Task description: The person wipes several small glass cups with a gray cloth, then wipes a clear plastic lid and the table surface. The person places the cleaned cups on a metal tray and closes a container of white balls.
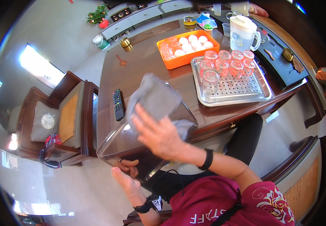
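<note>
My right hand (160,135) presses a grey cloth (155,97) against a clear plastic box-shaped cover (117,141). Both the cloth and the fingers are blurred. Part of the cloth hangs past the hand on the right. My left hand (127,182) grips the cover's near lower edge, its fingers partly seen through the clear plastic. The cover is tilted over the front edge of a dark wooden table (148,65), between me and the tabletop. A black remote control (118,104) lies just left of the cloth.
On a perforated metal tray (233,99) stand several upturned glasses (222,67). Behind it, an orange bin (189,62) holds white cups (191,45) and small glasses. A lidded pitcher (243,34) stands at the far right, near a black tea tray (281,62). A wooden armchair (86,118) is at left.
</note>
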`<action>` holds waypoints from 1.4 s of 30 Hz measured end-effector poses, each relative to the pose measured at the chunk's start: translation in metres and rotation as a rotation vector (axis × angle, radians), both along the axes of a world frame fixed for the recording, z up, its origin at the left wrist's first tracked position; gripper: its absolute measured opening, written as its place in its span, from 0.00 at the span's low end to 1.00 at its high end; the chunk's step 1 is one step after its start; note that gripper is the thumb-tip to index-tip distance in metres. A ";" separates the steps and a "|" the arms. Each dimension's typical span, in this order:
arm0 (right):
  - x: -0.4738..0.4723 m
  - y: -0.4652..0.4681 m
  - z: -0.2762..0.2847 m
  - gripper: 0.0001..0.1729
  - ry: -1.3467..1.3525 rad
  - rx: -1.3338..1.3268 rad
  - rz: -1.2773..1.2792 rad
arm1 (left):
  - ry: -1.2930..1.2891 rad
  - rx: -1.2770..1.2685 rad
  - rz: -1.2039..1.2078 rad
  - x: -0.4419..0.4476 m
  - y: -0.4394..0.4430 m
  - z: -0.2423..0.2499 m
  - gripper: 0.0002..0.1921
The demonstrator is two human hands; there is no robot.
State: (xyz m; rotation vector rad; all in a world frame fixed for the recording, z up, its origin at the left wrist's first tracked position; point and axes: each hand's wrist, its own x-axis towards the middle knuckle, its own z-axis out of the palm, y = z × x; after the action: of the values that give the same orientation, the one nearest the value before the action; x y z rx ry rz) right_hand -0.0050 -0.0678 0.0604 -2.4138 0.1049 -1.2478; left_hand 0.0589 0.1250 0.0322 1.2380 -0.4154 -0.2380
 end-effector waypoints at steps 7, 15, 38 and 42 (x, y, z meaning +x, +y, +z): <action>0.011 0.049 -0.015 0.26 -0.149 -0.194 0.307 | 0.127 -0.111 0.278 0.004 -0.015 -0.003 0.32; 0.038 -0.047 -0.005 0.26 -0.037 0.001 -0.246 | -0.032 0.018 0.208 -0.001 -0.002 0.008 0.30; 0.036 0.011 -0.030 0.26 -0.026 -0.160 0.072 | 0.122 -0.176 0.104 -0.004 -0.035 0.022 0.24; 0.051 -0.048 -0.032 0.29 0.119 0.103 -0.249 | 0.070 -0.135 0.185 -0.002 -0.033 0.020 0.25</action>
State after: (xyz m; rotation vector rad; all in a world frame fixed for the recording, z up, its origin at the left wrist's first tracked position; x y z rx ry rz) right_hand 0.0460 -0.1163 0.0289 -2.4393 0.5054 -1.1676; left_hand 0.0571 0.0924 0.0520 1.1242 -0.2501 -0.0938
